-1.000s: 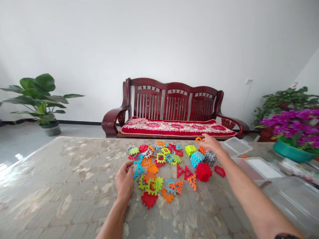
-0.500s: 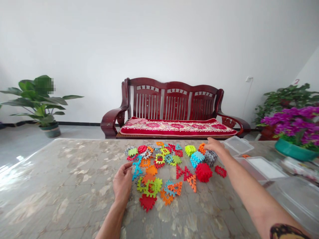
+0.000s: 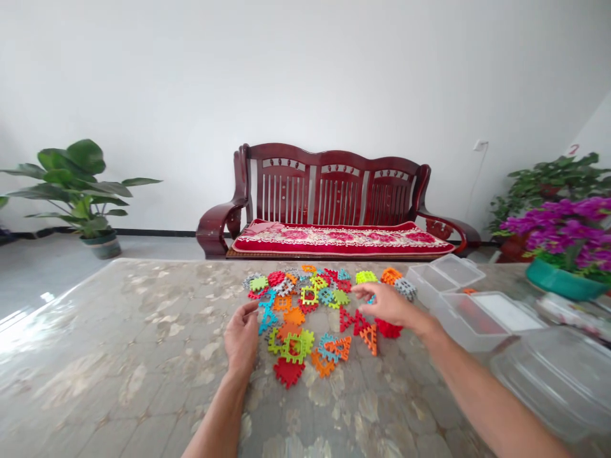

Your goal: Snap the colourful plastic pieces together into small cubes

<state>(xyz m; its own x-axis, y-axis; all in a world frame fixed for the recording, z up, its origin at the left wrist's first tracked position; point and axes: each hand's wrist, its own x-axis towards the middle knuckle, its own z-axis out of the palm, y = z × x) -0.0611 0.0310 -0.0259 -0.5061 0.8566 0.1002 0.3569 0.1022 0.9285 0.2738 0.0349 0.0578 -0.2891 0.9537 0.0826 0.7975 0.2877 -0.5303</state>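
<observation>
A heap of colourful interlocking plastic pieces (image 3: 305,305) lies on the marbled table (image 3: 133,356), with flat squares and triangles among them. Assembled blocks stand at its far right: a green one (image 3: 366,277), an orange one (image 3: 391,275) and a grey one (image 3: 405,288). My right hand (image 3: 389,304) hovers over the heap's right side with its fingers stretched leftward. It covers a blue block and part of a red ball (image 3: 390,329). My left hand (image 3: 242,337) rests on the table at the heap's left edge, its fingers loosely bent beside a blue triangle (image 3: 265,318); it holds nothing.
Clear plastic boxes (image 3: 446,275) (image 3: 482,315) and a lid (image 3: 563,375) sit on the table's right side. A teal pot of purple flowers (image 3: 561,287) stands behind them. Beyond the table are a red wooden bench (image 3: 334,210) and a potted plant (image 3: 81,191).
My right hand held an orange piece at the far right of the heap, came down there, then drew back left over the blue block. My left hand stayed almost still.
</observation>
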